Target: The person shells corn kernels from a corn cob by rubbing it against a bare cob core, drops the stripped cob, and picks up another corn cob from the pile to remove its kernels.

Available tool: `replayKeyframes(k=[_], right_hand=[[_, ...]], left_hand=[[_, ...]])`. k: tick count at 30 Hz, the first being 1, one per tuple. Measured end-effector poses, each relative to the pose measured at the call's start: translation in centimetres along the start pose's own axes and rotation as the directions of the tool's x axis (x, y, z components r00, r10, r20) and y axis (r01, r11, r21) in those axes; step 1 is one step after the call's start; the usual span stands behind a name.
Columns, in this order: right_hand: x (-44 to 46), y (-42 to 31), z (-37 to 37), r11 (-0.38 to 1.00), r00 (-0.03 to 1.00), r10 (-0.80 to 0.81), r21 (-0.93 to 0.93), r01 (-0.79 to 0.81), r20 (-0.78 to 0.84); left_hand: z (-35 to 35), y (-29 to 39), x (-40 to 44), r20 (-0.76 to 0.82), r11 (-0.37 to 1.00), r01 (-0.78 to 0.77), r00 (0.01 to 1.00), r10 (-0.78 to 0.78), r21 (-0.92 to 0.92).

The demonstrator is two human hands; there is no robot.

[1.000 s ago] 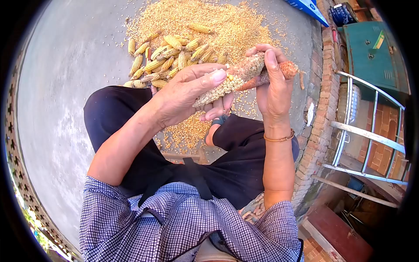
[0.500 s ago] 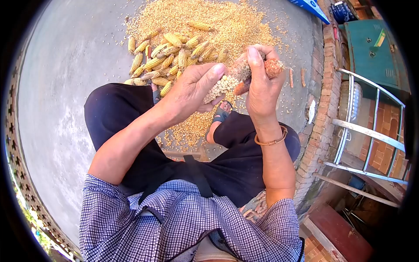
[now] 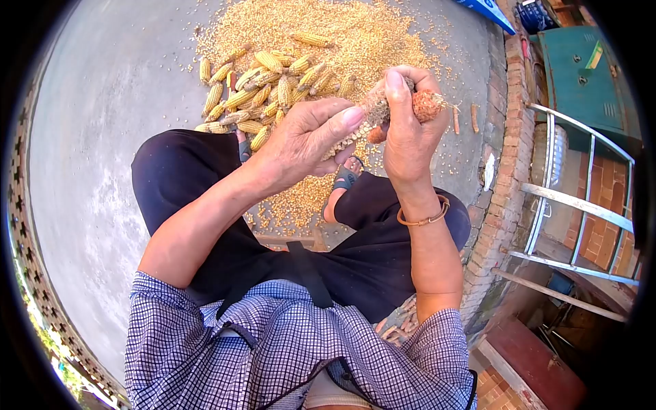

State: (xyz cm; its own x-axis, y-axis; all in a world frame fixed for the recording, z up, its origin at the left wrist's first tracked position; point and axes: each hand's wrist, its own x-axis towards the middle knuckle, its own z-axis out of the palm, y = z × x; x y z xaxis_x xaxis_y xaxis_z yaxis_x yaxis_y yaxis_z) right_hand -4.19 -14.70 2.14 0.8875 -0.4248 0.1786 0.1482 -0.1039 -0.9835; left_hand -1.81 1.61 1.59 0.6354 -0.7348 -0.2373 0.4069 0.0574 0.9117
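Note:
My left hand (image 3: 311, 140) is closed round the lower end of a partly shelled corn cob (image 3: 376, 109), its thumb lying along the pale kernels. The cob's bare upper end reaches into my right hand (image 3: 408, 137). That hand also grips a reddish bare cob (image 3: 428, 106), whose rough end sticks out on the right, and the two cobs cross inside its fingers. Beyond my hands, several yellow unshelled ears (image 3: 262, 96) lie in a heap beside a wide spread of loose kernels (image 3: 328, 31) on the grey floor.
A brick edging (image 3: 502, 191) runs along the right side. Past it are a metal frame (image 3: 581, 212) and a green cabinet (image 3: 581, 82). Two bare cobs (image 3: 474, 118) lie on the floor at the right. More cobs (image 3: 398, 328) are by my right hip.
My right hand has turned and moved slightly left, its fingers curled round the cobs. My left thumb has slid along the kernels toward it. The partly shelled cob is now more hidden.

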Motion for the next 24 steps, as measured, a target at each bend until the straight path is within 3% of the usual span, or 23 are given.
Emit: replayKeyframes(k=[4,7,10,13,19,22,24], right_hand=[[-0.2,-0.3,0.2,0.999,0.999,-0.047,0.004,0.047,0.021],[0.0,-0.6,0.0,0.999,0.998,-0.024,0.039,0.022,0.052],[0.3,-0.8,-0.7,0.994,0.996,0.042,0.094,-0.049,0.076],[0.9,-0.2,-0.9,0.982,0.997,0.028,0.185,-0.042,0.078],[1.4,-0.1,-1.3,0.956,0.987,0.059,0.276,-0.100,0.152],[1.6,0.1,-1.4,0.957,0.984,0.038,0.279,-0.086,0.175],[1.5,-0.2,-1.2,0.965,0.985,0.035,0.250,-0.078,0.171]], left_hand=[[0.5,-0.2,0.1,-0.084,0.959,0.017,0.996,-0.042,-0.283],[0.9,1.1,0.0,-0.087,0.934,0.128,0.982,-0.166,-0.335],[-0.7,0.8,0.1,0.116,0.900,0.148,0.987,-0.110,-0.409],[-0.6,1.2,-0.1,0.098,0.861,0.069,0.995,-0.022,-0.504],[-0.8,2.0,-0.6,0.119,0.870,0.066,0.993,-0.009,-0.489],[-0.3,1.7,-0.8,0.055,0.940,-0.027,0.997,0.049,-0.341],[-0.6,1.3,-0.8,0.060,0.941,-0.047,0.996,0.071,-0.334]])
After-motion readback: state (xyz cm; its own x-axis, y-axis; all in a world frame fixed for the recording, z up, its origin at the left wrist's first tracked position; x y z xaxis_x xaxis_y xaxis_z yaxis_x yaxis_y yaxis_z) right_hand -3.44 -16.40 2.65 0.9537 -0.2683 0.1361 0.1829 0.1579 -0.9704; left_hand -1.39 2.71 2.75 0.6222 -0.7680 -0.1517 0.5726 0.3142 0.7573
